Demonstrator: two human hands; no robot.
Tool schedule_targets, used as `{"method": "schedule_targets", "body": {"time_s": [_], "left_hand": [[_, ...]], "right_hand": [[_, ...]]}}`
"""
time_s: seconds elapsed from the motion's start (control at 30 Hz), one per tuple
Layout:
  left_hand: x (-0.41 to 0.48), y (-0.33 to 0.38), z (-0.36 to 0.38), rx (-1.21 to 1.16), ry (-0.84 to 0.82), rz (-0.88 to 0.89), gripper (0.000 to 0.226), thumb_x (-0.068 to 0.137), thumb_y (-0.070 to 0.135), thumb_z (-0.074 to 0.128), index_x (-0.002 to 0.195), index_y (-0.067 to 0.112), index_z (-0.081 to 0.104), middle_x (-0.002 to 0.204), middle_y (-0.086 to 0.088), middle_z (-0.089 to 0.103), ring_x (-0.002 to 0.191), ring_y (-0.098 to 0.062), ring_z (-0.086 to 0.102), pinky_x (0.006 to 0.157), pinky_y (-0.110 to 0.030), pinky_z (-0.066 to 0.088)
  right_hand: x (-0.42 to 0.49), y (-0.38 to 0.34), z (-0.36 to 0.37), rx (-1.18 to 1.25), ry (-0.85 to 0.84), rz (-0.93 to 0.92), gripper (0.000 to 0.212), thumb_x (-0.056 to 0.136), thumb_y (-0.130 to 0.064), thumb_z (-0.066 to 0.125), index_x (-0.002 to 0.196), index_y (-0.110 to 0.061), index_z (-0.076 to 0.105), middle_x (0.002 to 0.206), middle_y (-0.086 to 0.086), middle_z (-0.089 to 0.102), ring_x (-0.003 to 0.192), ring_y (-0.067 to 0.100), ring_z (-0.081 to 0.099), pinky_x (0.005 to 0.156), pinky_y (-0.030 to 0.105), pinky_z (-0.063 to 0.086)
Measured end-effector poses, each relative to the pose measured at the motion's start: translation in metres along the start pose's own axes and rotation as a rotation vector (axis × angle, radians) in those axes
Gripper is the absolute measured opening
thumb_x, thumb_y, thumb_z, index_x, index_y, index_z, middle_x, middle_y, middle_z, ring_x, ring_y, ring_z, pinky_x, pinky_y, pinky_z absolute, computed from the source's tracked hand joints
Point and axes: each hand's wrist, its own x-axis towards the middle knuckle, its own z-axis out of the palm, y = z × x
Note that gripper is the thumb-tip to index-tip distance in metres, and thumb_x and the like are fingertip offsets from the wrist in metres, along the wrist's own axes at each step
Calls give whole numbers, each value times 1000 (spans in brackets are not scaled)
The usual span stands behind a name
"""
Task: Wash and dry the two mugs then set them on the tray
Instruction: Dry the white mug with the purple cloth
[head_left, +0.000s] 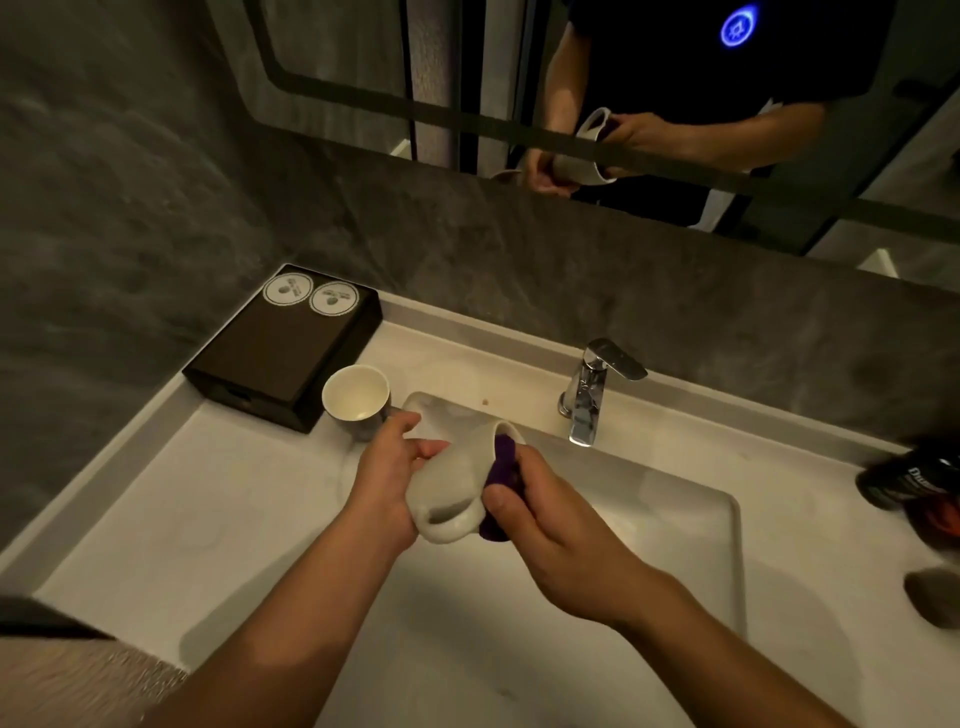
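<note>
Over the white sink basin (691, 519) I hold a white mug (452, 483) tilted on its side, handle toward me and mouth toward the faucet. My left hand (387, 480) grips its base. My right hand (540, 525) presses a purple cloth (503, 467) against the mug's rim and side. A second white mug (356, 397) stands upright on the counter to the left, beside a dark tray (275, 353) that carries two round paper coasters (310, 293).
A chrome faucet (592, 389) stands behind the basin, with no water running. Dark bottles (914, 478) and a dark round object (935, 597) sit on the right counter. A mirror (571, 78) above reflects the person. A light towel (78, 680) lies at the lower left.
</note>
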Motion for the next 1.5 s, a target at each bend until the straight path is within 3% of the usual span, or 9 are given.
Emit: {"method": "schedule_targets", "body": {"time_s": [0.17, 0.33, 0.53, 0.67, 0.87, 0.93, 1.13, 1.3, 1.5], "left_hand": [[-11, -17, 1, -66, -9, -106, 36, 93, 39, 60, 88, 4, 65, 65, -18, 71, 50, -32, 70, 58, -37, 58], [-28, -33, 6, 11, -9, -80, 22, 88, 29, 63, 91, 8, 67, 64, -15, 71, 48, -29, 68, 52, -32, 55], [-38, -42, 12, 99, 205, 298, 13, 87, 17, 66, 85, 5, 69, 78, -19, 66, 69, -32, 64, 59, -39, 48], [-42, -45, 6, 234, 367, 548, 24, 86, 22, 65, 68, 8, 57, 70, -11, 59, 69, -28, 55, 62, -41, 45], [-47, -53, -5, 358, 503, 993, 11, 85, 26, 63, 75, 26, 66, 80, 14, 70, 74, -2, 65, 57, -10, 48], [-46, -52, -8, 289, 509, 937, 11, 87, 25, 64, 77, 27, 67, 81, 13, 70, 80, -7, 67, 60, -16, 52], [-49, -28, -32, -255, 132, 123, 26, 85, 27, 75, 104, 10, 70, 87, -17, 76, 75, -33, 73, 62, -40, 60], [-51, -27, -39, -258, 196, 228, 11, 83, 19, 76, 88, 9, 73, 79, -14, 74, 74, -31, 71, 60, -39, 58], [-57, -31, -39, -114, 327, 664, 15, 89, 19, 72, 75, 17, 77, 77, 1, 75, 80, -23, 71, 59, -35, 58]], "right_hand": [[-13, 14, 4, 111, 25, -26, 23, 105, -41, 39, 127, -43, 42, 107, -25, 60, 96, 5, 62, 77, 17, 53], [-27, 24, 7, -192, -49, -89, 44, 101, -50, 36, 135, -24, 45, 115, -2, 60, 95, 18, 56, 84, 43, 54], [-27, 18, 9, -78, -56, -81, 39, 102, -51, 31, 123, -22, 48, 105, 0, 62, 91, 21, 58, 80, 47, 54], [-22, 7, 19, 152, 5, -7, 24, 107, -49, 32, 122, -45, 50, 109, -23, 63, 104, 7, 61, 85, 21, 53], [-7, -6, 30, 532, 102, 211, 22, 103, -47, 42, 103, -48, 64, 96, -28, 73, 98, -1, 69, 83, 20, 55], [-5, -14, 33, 437, 111, 165, 23, 99, -54, 40, 100, -57, 62, 95, -34, 69, 96, -7, 66, 79, 14, 54], [-16, -13, 53, 34, -95, -115, 29, 101, -54, 35, 127, -65, 26, 121, -16, 56, 115, 0, 53, 92, 16, 51], [-18, -18, 66, -69, -67, -184, 28, 102, -48, 40, 129, -44, 35, 121, -7, 55, 107, 10, 55, 89, 25, 53], [-8, -38, 70, 291, 105, 69, 25, 102, -54, 33, 119, -46, 50, 99, -44, 60, 98, -18, 56, 78, 1, 45]]}}
